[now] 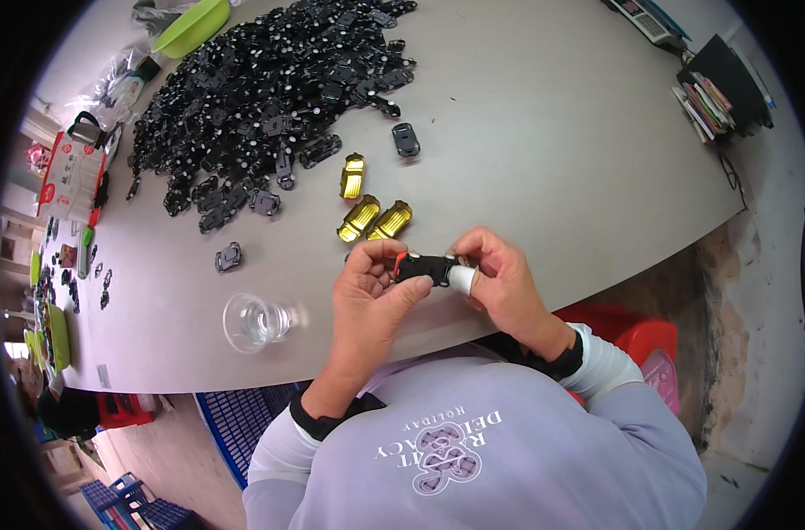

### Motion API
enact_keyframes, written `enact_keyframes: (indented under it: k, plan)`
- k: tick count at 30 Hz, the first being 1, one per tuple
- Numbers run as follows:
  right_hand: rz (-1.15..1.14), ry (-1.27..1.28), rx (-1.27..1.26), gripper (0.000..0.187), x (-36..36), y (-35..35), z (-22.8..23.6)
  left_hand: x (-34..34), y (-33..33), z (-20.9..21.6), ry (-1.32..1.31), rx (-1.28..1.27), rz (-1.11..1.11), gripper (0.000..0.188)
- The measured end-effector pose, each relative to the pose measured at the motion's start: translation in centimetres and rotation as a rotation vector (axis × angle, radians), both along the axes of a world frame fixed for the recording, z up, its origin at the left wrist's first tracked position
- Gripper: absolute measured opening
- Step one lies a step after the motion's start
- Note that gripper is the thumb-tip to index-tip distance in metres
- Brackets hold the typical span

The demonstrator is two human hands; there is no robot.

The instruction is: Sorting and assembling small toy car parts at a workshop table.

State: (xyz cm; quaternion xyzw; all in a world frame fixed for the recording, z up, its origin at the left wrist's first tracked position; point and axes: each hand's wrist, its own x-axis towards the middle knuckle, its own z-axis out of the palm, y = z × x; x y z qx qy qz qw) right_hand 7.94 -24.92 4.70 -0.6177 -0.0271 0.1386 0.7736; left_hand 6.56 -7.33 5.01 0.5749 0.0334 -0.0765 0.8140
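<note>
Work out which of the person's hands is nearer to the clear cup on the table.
Left. The left hand is to the right of the clear cup, apart from it; the right hand is farther right, beyond the left hand.

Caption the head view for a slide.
Left hand and right hand hold a black toy car near three gold toy cars, a heap of black chassis beyond.

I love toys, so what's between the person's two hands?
The head view shows a small black car-shaped toy with a red end, held by left hand and right hand.
</note>
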Motion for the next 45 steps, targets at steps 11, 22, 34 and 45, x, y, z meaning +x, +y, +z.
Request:
enact_keyframes:
  k: [11, 22, 34, 45]
  plan:
    - [0.207, -0.157, -0.066, 0.010, 0.9, -1.1, 0.3, -0.5, 0.3, 0.9, 0.119, -0.139, -0.105, 0.037]
    - [0.459, -0.143, -0.320, 0.011, 1.4, -0.8, 0.9, -2.1, 1.4, -1.8, -0.128, 0.360, -0.301, 0.028]
    - [0.337, -0.311, -0.278, 0.006, 0.1, 1.8, -2.0, -3.4, 2.4, -0.7, -0.427, 0.795, -0.048, 0.018]
    - [0.182, -0.358, -0.290, 0.006, 0.7, 1.0, -4.2, -2.0, 0.8, -3.8, -0.580, 1.319, 0.074, 0.011]
